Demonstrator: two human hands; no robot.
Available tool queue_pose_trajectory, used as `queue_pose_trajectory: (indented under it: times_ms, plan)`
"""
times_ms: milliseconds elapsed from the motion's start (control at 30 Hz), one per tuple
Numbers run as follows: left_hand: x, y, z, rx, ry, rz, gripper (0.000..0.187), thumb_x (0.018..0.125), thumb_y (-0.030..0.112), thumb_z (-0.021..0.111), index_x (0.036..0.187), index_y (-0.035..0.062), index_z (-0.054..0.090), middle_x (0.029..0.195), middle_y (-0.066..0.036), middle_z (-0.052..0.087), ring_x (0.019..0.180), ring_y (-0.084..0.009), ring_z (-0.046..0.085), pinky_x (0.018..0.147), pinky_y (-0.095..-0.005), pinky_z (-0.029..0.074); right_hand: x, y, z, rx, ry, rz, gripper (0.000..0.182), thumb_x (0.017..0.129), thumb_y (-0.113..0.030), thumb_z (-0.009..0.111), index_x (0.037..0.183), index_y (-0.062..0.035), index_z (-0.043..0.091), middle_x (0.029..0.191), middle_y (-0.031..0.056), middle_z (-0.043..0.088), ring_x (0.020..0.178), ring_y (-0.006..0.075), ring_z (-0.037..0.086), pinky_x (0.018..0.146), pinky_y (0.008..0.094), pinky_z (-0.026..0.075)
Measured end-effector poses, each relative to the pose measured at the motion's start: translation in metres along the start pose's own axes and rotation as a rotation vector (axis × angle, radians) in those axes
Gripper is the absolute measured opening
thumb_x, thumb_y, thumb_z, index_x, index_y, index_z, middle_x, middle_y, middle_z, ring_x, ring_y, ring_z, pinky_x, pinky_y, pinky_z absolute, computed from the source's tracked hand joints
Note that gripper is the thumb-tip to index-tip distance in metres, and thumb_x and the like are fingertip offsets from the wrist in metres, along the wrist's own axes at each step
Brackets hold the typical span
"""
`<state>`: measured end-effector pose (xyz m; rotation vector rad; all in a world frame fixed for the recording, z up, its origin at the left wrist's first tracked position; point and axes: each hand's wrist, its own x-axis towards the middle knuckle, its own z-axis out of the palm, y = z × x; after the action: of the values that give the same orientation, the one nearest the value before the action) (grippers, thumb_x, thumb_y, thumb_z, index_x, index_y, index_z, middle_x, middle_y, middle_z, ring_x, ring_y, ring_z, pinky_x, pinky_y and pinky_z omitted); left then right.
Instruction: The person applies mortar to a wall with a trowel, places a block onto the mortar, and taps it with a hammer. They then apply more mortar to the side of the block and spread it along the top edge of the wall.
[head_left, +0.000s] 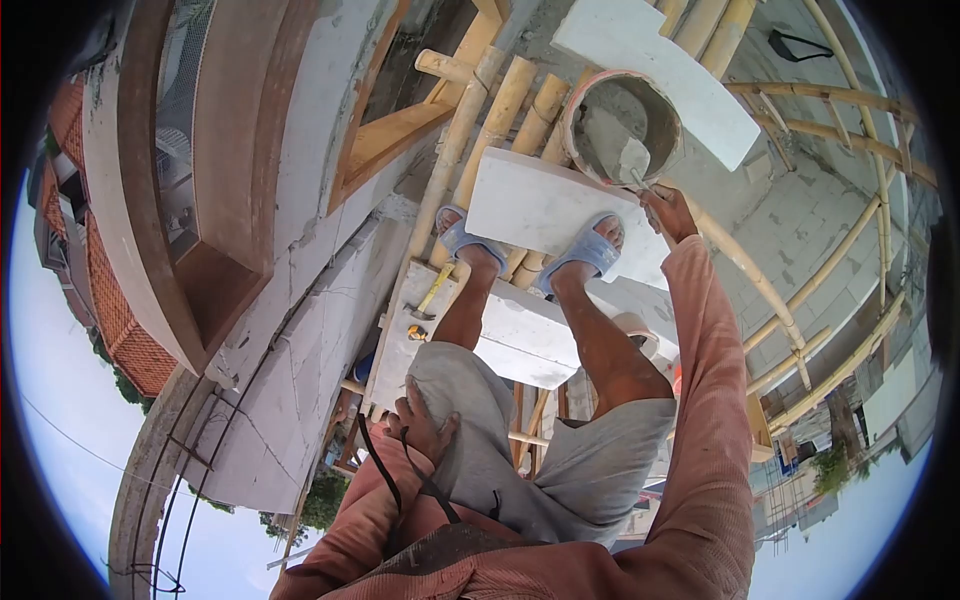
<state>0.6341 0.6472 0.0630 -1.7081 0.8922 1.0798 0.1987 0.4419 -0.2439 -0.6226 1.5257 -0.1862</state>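
My right hand is closed around the handle of a trowel. The trowel's blade dips over the near rim into a round bucket holding grey wet mortar. My left hand lies on the grey shorts over my left thigh, fingers apart and holding nothing visible. Under and beside my blue sandals is a white block. On a pale ledge to the left are a hammer with a yellow handle and a small yellow tape measure.
Bamboo poles form the platform, with gaps showing a drop below. Another white slab lies beyond the bucket. A brown window frame and wall stand on the left. Bamboo rails cross the right side above a block wall.
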Motion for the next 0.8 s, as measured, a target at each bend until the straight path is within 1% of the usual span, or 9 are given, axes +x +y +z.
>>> queue_pose_trajectory:
  times_ms: [133, 200, 300, 433, 467, 533, 633, 700, 800]
  plan:
    - [0.001, -0.004, -0.009, 0.037, -0.009, 0.023, 0.116, 0.080, 0.061, 0.069, 0.161, 0.0092, 0.003, 0.134, -0.028, 0.047, 0.115, -0.0490, 0.055, 0.098, -0.0565, 0.046, -0.041, 0.006, 0.011, 0.126, 0.029, -0.121, 0.024, 0.091, -0.023, 0.065, 0.081, -0.0011, 0.062, 0.059, 0.0015, 0.051, 0.048, 0.0102, 0.045, 0.044, 0.0272, 0.034]
    - [0.006, -0.006, -0.005, 0.045, 0.010, 0.017, 0.112, 0.080, 0.059, 0.070, 0.160, 0.0094, 0.010, 0.132, -0.024, 0.049, 0.109, -0.0461, 0.057, 0.095, -0.0567, 0.046, -0.058, 0.007, 0.016, 0.184, 0.033, -0.146, 0.021, 0.092, -0.020, 0.063, 0.082, -0.0009, 0.061, 0.063, 0.0024, 0.052, 0.052, 0.0105, 0.046, 0.048, 0.0268, 0.035]
    - [0.004, 0.000, -0.011, 0.051, 0.010, 0.026, 0.109, 0.080, 0.057, 0.071, 0.160, 0.0096, 0.013, 0.130, -0.023, 0.050, 0.105, -0.0442, 0.058, 0.093, -0.0565, 0.046, -0.079, -0.012, 0.025, 0.194, 0.085, -0.207, 0.021, 0.092, -0.020, 0.062, 0.082, -0.0008, 0.061, 0.063, 0.0028, 0.053, 0.053, 0.0109, 0.047, 0.050, 0.0272, 0.036]
    - [0.003, -0.007, -0.018, -0.024, -0.032, 0.039, 0.109, 0.080, 0.058, 0.071, 0.160, 0.0105, 0.014, 0.130, -0.024, 0.050, 0.105, -0.0442, 0.058, 0.095, -0.0554, 0.045, -0.117, -0.052, 0.026, 0.194, 0.054, -0.293, 0.018, 0.091, -0.016, 0.059, 0.084, 0.0002, 0.062, 0.067, 0.0038, 0.055, 0.055, 0.0109, 0.049, 0.052, 0.0261, 0.038]
    - [0.007, -0.010, -0.017, -0.024, -0.051, 0.067, 0.111, 0.080, 0.061, 0.069, 0.160, 0.0096, 0.012, 0.131, -0.025, 0.049, 0.110, -0.0451, 0.057, 0.097, -0.0556, 0.045, -0.132, -0.068, 0.026, 0.221, 0.052, -0.283, 0.015, 0.091, -0.012, 0.058, 0.085, 0.0008, 0.062, 0.067, 0.0038, 0.054, 0.056, 0.0104, 0.050, 0.053, 0.0258, 0.039]
    - [0.013, -0.020, -0.008, -0.044, -0.090, 0.098, 0.116, 0.080, 0.068, 0.065, 0.160, 0.0077, 0.007, 0.135, -0.028, 0.047, 0.118, -0.0468, 0.055, 0.101, -0.0560, 0.043, -0.168, -0.105, 0.020, 0.129, 0.020, -0.304, 0.016, 0.091, -0.014, 0.059, 0.085, 0.0006, 0.062, 0.067, 0.0037, 0.055, 0.057, 0.0101, 0.050, 0.053, 0.0256, 0.040]
    - [0.024, -0.039, 0.012, -0.127, -0.023, 0.213, 0.114, 0.080, 0.067, 0.065, 0.159, 0.0038, 0.014, 0.139, -0.032, 0.045, 0.127, -0.0480, 0.050, 0.109, -0.0528, 0.038, -0.221, -0.188, 0.018, -0.093, -0.068, -0.356, 0.021, 0.093, -0.019, 0.064, 0.083, -0.0004, 0.062, 0.068, 0.0020, 0.055, 0.057, 0.0093, 0.049, 0.054, 0.0252, 0.039]
    - [0.056, -0.055, 0.046, -0.323, 0.053, 0.368, 0.110, 0.081, 0.067, 0.063, 0.157, 0.0000, 0.020, 0.146, -0.034, 0.041, 0.136, -0.0481, 0.043, 0.116, -0.0481, 0.032, -0.255, -0.248, 0.026, -0.273, -0.184, -0.436, 0.025, 0.093, -0.022, 0.067, 0.083, 0.0001, 0.062, 0.067, 0.0015, 0.055, 0.057, 0.0093, 0.048, 0.054, 0.0258, 0.039]
    - [0.035, -0.058, 0.007, -0.512, -0.014, 0.342, 0.106, 0.083, 0.066, 0.060, 0.155, -0.0027, 0.023, 0.150, -0.032, 0.038, 0.141, -0.0456, 0.037, 0.120, -0.0443, 0.028, -0.299, -0.350, 0.056, -0.558, -0.298, -0.577, 0.026, 0.092, -0.024, 0.066, 0.083, 0.0001, 0.063, 0.067, 0.0017, 0.053, 0.058, 0.0089, 0.047, 0.055, 0.0264, 0.038]
